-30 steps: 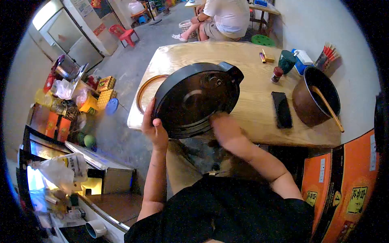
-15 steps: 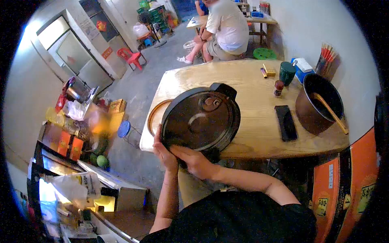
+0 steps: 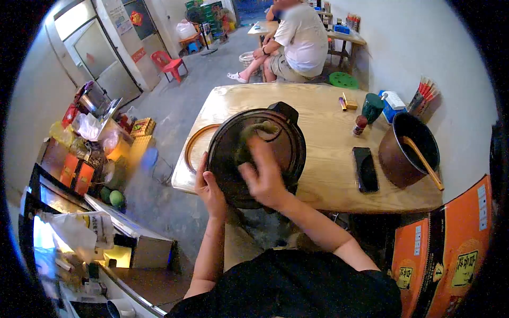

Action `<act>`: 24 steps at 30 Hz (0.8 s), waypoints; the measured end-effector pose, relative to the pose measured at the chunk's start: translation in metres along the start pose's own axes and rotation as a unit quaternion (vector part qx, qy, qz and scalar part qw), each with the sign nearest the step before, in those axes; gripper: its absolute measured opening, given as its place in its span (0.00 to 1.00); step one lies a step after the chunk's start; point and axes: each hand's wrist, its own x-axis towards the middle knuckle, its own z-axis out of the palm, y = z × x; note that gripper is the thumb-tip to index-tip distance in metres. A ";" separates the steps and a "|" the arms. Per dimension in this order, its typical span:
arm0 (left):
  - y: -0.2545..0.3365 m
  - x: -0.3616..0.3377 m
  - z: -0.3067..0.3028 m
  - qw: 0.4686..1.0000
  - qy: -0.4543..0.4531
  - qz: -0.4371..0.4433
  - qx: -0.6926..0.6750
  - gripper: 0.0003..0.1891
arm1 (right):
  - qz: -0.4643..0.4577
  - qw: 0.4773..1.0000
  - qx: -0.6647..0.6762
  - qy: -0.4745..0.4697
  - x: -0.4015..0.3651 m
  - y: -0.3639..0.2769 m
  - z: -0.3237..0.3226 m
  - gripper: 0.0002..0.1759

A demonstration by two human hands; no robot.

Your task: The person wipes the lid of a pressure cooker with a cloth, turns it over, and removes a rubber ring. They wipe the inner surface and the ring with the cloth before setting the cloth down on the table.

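A dark round lidded pot or cooker [image 3: 228, 138] is held over the near left part of the wooden table [image 3: 328, 183]. My left hand [image 3: 212, 193] grips its left rim, with the thumb on the near edge. My right hand [image 3: 265, 177] is over the dark round face, blurred by motion, its fingers apart and nothing clear between them. A dark knob-like shape near the fingertips is smeared. Left of the pot lies a round wooden ring [image 3: 193, 146].
On the right stand a brown pot [image 3: 395, 159] with a wooden spoon, a phone [image 3: 366, 169], a red-capped jar [image 3: 360, 125], a green cup [image 3: 373, 107] and a blue tissue box [image 3: 392, 105]. A seated person [image 3: 305, 40] is beyond; orange boxes [image 3: 411, 249] stand lower right.
My right hand has left the near rim and moved up over the pot's face. My left hand still holds the left side. The view has shifted slightly.
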 end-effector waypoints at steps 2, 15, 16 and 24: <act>0.001 0.000 -0.001 1.000 -0.011 -0.010 -0.015 0.33 | -0.109 0.942 -0.277 -0.156 -0.002 0.012 0.030 0.31; -0.006 0.000 0.001 0.998 -0.025 -0.030 0.042 0.32 | 0.168 0.981 -0.061 -0.072 -0.003 -0.021 -0.084 0.17; -0.006 0.001 0.002 0.998 -0.024 -0.027 0.041 0.32 | 0.199 0.978 0.066 0.004 0.002 -0.021 -0.082 0.18; -0.006 -0.002 0.008 0.995 -0.036 -0.045 -0.076 0.39 | 0.105 0.970 -0.031 0.218 0.017 0.012 0.049 0.23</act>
